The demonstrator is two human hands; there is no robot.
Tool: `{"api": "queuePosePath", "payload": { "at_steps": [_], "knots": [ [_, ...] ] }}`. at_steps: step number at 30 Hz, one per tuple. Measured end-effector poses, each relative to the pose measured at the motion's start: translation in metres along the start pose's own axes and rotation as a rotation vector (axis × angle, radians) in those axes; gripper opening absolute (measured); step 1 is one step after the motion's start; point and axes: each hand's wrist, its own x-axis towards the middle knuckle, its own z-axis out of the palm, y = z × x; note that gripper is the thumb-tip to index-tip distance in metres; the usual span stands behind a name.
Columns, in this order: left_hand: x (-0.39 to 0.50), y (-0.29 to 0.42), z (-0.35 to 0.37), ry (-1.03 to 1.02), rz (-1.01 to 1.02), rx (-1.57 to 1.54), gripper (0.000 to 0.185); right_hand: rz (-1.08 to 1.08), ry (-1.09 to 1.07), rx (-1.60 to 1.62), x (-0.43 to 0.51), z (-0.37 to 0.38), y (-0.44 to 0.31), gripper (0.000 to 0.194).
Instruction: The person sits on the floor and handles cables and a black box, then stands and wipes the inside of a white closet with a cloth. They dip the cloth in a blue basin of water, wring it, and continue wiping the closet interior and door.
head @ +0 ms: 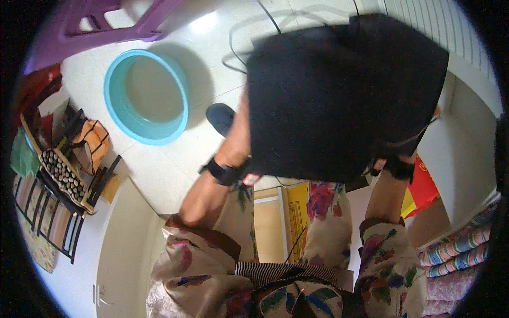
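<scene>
A large black flat-sided object (342, 103), possibly a box, is held up in front of me over the floor. My left hand (239, 131) is at its left edge, with the fingers hidden behind it. At the right edge only a bit of my right hand (438, 111) shows; the rest is behind the black object. Both wrists wear black bands with small tags. The object's lower edge lies above my knees, and its far corner is near a white ribbed panel (457, 35).
A light-blue basin (147, 137) stands on the tiled floor (159, 175) to the left. Beyond it is a purple plastic stool (91, 43). A cluttered rack (65, 179) stands far left. Cables (234, 51) run behind the black object. Folded patterned bedding (457, 254) lies at lower right.
</scene>
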Motion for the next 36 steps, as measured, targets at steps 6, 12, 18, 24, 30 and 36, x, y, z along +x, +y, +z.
{"api": "queuePosePath", "payload": {
  "at_steps": [6,12,18,24,30,36],
  "knots": [
    [-0.036,0.029,0.035,-0.150,0.049,0.006,0.106,0.202,0.109,-0.097,-0.113,0.001,-0.025,0.067],
    [-0.108,0.101,0.030,-0.213,0.085,0.020,0.116,0.327,0.162,-0.184,-0.226,0.012,-0.063,0.070],
    [-0.166,0.150,0.003,-0.280,0.116,0.014,0.112,0.250,0.023,-0.216,-0.296,0.043,-0.079,0.065],
    [-0.213,0.159,-0.002,-0.221,0.157,-0.031,0.112,0.200,0.006,-0.301,-0.301,0.030,-0.078,0.070],
    [-0.260,0.177,0.002,-0.103,0.136,-0.078,0.113,0.290,-0.268,-0.575,-0.311,0.068,-0.119,0.072],
    [-0.288,0.176,-0.040,-0.068,0.166,-0.180,0.111,0.247,-0.395,-0.576,-0.321,0.157,-0.119,0.075]
  ]
}}
